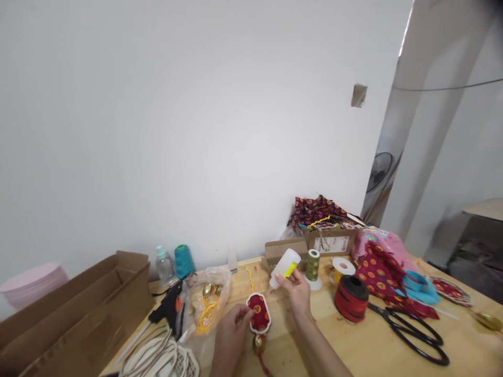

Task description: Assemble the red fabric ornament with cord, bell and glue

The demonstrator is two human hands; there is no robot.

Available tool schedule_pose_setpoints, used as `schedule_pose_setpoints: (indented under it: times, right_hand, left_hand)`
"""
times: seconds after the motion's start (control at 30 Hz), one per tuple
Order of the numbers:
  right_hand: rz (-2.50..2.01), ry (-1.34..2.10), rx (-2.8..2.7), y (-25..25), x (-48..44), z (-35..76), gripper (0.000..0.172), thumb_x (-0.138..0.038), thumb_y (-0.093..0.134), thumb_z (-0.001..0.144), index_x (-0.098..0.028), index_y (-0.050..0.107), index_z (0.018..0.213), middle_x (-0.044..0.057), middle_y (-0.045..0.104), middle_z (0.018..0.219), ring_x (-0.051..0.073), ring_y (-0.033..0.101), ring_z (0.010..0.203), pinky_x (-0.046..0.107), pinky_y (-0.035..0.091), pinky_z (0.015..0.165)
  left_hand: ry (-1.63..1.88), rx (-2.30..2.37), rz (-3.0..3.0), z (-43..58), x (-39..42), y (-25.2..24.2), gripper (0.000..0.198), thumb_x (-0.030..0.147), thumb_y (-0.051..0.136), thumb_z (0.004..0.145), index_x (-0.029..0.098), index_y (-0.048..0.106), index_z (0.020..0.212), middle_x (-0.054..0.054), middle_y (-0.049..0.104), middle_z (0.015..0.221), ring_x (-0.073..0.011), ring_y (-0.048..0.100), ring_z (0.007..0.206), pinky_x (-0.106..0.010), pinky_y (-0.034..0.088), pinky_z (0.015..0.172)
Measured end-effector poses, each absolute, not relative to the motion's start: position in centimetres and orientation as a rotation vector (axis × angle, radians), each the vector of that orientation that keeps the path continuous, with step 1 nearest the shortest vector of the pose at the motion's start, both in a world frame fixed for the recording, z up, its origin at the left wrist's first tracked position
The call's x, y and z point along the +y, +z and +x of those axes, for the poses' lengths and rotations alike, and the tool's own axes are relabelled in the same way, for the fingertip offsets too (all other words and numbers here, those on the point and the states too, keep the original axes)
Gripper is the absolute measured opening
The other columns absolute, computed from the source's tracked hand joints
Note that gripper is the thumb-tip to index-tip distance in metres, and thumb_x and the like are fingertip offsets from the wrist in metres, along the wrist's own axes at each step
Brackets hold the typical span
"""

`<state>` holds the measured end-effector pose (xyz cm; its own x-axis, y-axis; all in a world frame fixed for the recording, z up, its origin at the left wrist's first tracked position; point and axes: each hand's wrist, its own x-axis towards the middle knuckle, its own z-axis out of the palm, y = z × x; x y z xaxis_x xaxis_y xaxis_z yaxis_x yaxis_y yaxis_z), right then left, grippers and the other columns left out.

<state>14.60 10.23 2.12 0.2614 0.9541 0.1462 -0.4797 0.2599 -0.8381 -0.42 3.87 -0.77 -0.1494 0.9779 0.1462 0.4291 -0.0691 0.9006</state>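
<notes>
A white squeeze bottle with a yellow label (286, 267) is gripped in my right hand (299, 293), tilted with its narrow tip down to the left. The tip is just above the table, to the upper right of a red patterned fabric pendant (259, 313) with a pale scalloped border. My left hand (232, 330) is closed in a pinch, its fingertips over the pendant's left edge. What lies between those fingertips is hidden. A yellow cord (250, 278) runs from the pendant's top; a gold bell (258, 343) and a red cord hang from its lower end.
Left stand a long cardboard box (78, 319), a teal thread cone (183, 262) and a plastic bag with bells (214, 285). White cords lie near the front. Right are an olive thread spool (313, 265), a red ribbon roll (351, 298), black scissors (412, 330) and patterned cloth (379, 277).
</notes>
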Motion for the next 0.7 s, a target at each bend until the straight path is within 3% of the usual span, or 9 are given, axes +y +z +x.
schedule_pose_setpoints:
  times: [0.7]
  right_hand:
    - [-0.759,1.130,-0.756,2.29,10.11,14.47,0.048,-0.027,0.075,0.044,-0.010,0.064,0.088,0.009,0.068,0.072,0.021,0.061,0.071,0.032,0.049,0.064]
  left_hand:
    - [1.187,1.613,1.520,-0.27,3.77,-0.37,0.026,0.039,0.051,0.071,0.017,0.063,0.068,-0.004,0.069,0.068,-0.0200,0.062,0.067,-0.029,0.046,0.065]
